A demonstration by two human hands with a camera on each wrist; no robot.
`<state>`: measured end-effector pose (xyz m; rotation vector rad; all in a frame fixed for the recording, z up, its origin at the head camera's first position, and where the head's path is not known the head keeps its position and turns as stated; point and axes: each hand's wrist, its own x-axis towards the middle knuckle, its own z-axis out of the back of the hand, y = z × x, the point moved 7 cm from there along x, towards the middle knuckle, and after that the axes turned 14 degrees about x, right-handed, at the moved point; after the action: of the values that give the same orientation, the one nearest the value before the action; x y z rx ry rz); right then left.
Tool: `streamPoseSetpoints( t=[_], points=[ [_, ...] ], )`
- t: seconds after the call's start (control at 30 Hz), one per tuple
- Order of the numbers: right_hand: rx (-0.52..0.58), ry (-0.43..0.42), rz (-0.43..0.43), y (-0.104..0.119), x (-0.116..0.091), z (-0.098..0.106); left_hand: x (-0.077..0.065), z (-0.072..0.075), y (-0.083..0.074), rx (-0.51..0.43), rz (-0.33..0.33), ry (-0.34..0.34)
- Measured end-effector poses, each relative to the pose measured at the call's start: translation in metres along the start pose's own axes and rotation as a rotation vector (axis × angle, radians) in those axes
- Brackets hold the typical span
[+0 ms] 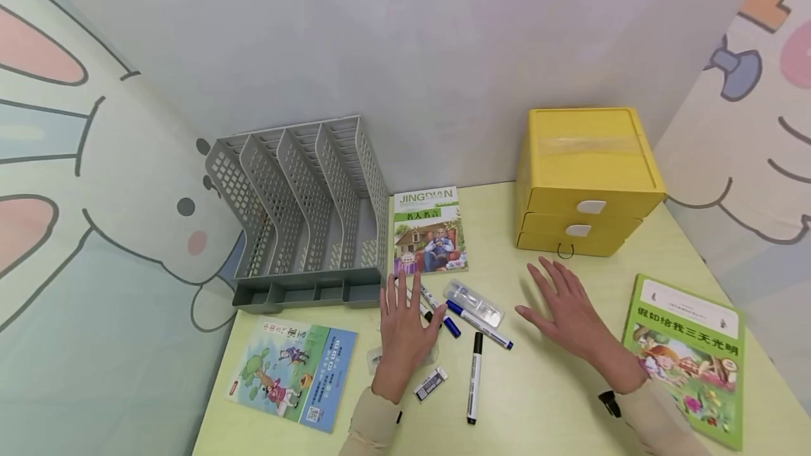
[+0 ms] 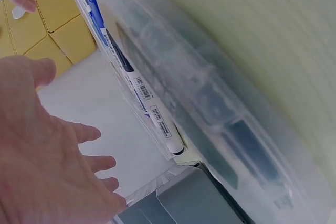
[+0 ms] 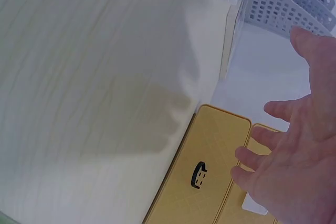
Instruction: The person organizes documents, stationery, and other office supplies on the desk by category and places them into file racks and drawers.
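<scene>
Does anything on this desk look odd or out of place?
Yes. On the yellow drawer unit, the bottom drawer has a black loop handle, while those above have white pulls, so it looks mismatched. Capped markers also lie scattered at various angles.

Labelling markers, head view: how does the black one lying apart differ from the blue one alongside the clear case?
Colour: the black marker is capped in black, the blue marker in blue. Pose: the black marker runs nearly straight up the picture; the blue marker slants, capped end at upper left. Both lie capped, with white barrels.
</scene>
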<state>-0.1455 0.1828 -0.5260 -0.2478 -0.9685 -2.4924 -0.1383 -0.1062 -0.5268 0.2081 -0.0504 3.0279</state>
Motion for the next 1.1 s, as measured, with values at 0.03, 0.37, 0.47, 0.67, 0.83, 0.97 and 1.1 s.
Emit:
streamPoseSetpoints(
  t=[0.03, 0.37, 0.47, 0.67, 0.83, 0.97, 1.1],
  points=[
    [0.001, -0.007, 0.007, 0.0, 0.0, 0.001, 0.0, 0.0, 0.0, 0.0, -0.001, -0.002],
    [0.023, -0.039, 0.029, 0.003, -0.003, 0.007, -0.002, 0.001, 0.001, 0.005, -0.006, 0.011],
    [0.037, -0.052, 0.022, 0.002, -0.004, 0.009, -0.002, 0.001, 0.0, -0.009, -0.01, 0.019],
    [0.08, -0.121, 0.02, 0.005, -0.005, 0.022, 0.0, 0.004, -0.004, -0.057, -0.024, -0.009],
    [0.096, -0.18, 0.01, 0.006, -0.008, 0.034, 0.002, 0.006, -0.01, -0.121, -0.03, -0.004],
    [0.108, -0.226, 0.01, 0.004, -0.012, 0.042, 0.003, 0.009, -0.015, -0.164, -0.029, -0.003],
    [0.105, -0.268, 0.009, 0.001, -0.019, 0.05, 0.004, 0.013, -0.022, -0.206, -0.033, -0.035]
  ],
)
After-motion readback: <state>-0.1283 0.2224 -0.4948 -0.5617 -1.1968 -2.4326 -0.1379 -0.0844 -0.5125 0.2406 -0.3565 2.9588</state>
